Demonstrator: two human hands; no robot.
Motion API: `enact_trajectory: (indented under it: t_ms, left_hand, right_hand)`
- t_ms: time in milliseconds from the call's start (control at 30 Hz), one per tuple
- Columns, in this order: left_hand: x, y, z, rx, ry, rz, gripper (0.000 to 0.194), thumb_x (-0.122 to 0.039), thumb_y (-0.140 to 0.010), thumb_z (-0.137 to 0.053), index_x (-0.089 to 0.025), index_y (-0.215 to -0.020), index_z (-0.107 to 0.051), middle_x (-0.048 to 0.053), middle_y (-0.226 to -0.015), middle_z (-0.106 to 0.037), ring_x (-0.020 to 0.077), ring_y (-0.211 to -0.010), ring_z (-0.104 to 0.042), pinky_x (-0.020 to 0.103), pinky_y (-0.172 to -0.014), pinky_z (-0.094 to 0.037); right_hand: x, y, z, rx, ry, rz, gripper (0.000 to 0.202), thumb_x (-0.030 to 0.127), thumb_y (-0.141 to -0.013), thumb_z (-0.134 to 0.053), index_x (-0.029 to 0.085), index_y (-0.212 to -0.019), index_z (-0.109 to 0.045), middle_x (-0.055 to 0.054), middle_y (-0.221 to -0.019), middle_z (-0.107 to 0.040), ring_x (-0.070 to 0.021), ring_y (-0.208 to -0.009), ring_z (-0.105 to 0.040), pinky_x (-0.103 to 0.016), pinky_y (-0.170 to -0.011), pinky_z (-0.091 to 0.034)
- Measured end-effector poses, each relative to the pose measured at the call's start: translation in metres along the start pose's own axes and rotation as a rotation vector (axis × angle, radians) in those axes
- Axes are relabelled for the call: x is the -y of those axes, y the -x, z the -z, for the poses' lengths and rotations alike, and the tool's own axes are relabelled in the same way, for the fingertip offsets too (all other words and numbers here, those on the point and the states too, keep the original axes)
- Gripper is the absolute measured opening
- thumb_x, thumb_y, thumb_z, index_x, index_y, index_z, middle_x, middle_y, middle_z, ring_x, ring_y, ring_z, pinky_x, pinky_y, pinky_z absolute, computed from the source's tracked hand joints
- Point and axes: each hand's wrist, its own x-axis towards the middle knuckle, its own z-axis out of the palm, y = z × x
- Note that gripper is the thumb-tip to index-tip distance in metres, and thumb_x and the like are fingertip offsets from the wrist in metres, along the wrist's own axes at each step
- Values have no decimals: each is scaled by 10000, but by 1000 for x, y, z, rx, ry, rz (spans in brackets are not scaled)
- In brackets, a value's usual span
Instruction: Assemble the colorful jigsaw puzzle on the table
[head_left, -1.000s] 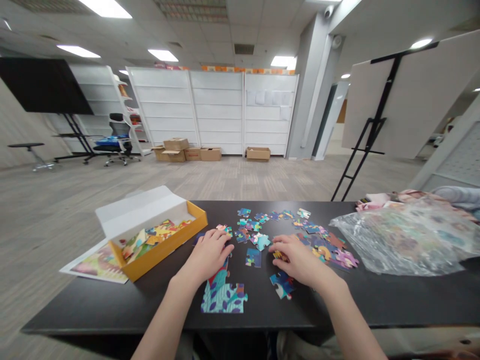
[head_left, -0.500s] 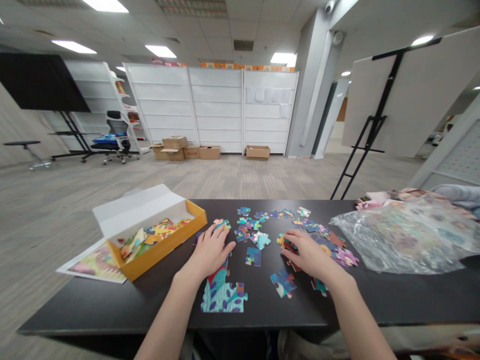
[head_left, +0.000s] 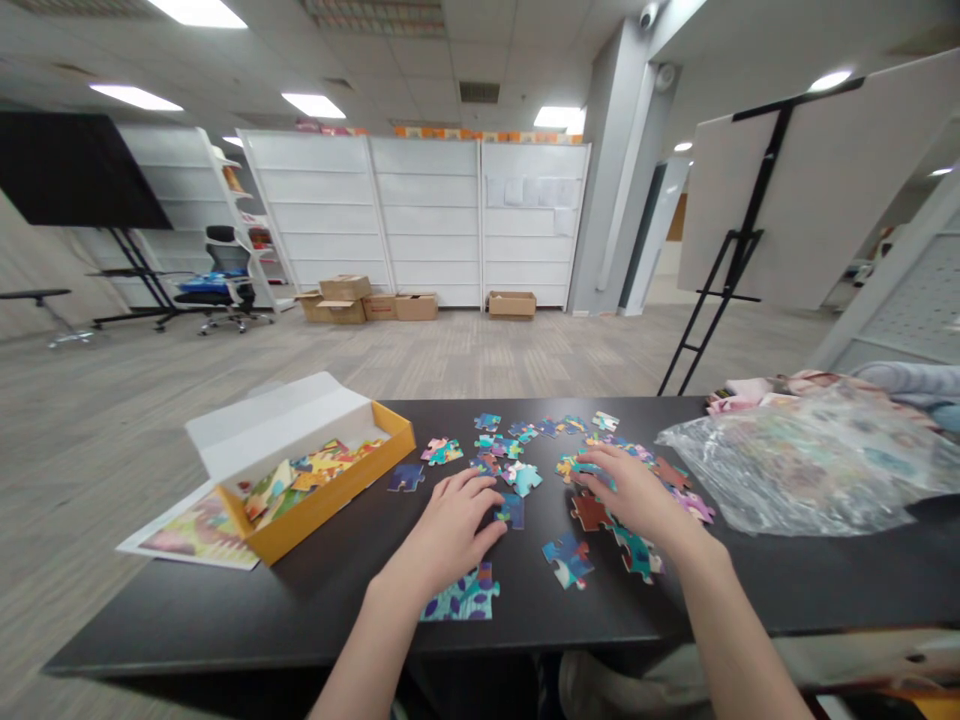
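My left hand (head_left: 456, 525) is over the table with its fingers spread, beside a dark blue puzzle piece (head_left: 513, 512). Its palm and wrist partly cover a teal puzzle piece with purple leaves (head_left: 469, 600) near the front edge. My right hand (head_left: 630, 490) hovers over or rests on the heap of pieces to the right, fingers apart; whether its fingertips touch them I cannot tell. Just below it lie a brown piece (head_left: 591, 512) and a teal piece (head_left: 636, 555). A blue and white piece (head_left: 568, 561) lies between the hands. A pink and teal piece (head_left: 442, 451) sits farther left.
On the left stands a yellow box (head_left: 330, 505) holding puzzle pieces, its white lid raised, with a printed sheet (head_left: 187, 535) beneath. Several loose pieces lie around the table's middle. A clear plastic bag (head_left: 795, 460) covers the right side of the black table (head_left: 300, 610).
My left hand has moved right and nearer to me, uncovering the pink and teal piece and a dark blue one. My right hand has shifted slightly, so the brown and teal pieces show more.
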Motion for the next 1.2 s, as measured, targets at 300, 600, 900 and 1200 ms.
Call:
enact_trajectory:
  t_ms: [300, 600, 900, 1200]
  left_hand:
    - [-9, -12, 3, 31, 65, 10, 150, -293, -882, -686, -222, -1010, -649, 55, -1171, -686, 267, -1147, -578, 449, -994, -433]
    - [-2, -15, -2, -16, 249, 28, 283, -276, -830, -713, -252, -1103, -643, 37, -1153, -637, 230, -1052, -612, 373, -950, -474]
    - [-1, -15, -11, -85, 364, -29, 339, -175, -811, -675, -237, -1144, -660, 50, -1210, -619, 157, -864, -639, 308, -827, -539]
    - [29, -7, 11, -515, 321, 208, 254, -211, -850, -615, -200, -1083, -714, 46, -1016, -706, 147, -744, -662, 284, -733, -575]
  right_hand:
    - [-10, 25, 54, 207, -42, -273, 251, 270, -858, -550, 200, -1027, -722, -60, -859, -763, -213, -737, -700, -308, -706, -523]
    - [6, 20, 28, 207, -37, -94, 234, 232, -821, -623, 234, -1023, -742, -70, -1089, -739, -261, -1026, -675, -381, -941, -505]
    - [0, 20, 7, 255, 4, -151, 435, 311, -743, -776, 243, -1169, -722, -133, -1350, -572, -350, -1278, -528, -485, -1079, -424]
    - [-3, 13, 7, 250, -143, -98, 332, 233, -730, -768, 245, -1042, -654, -59, -1190, -590, -257, -1155, -556, -395, -1025, -433]
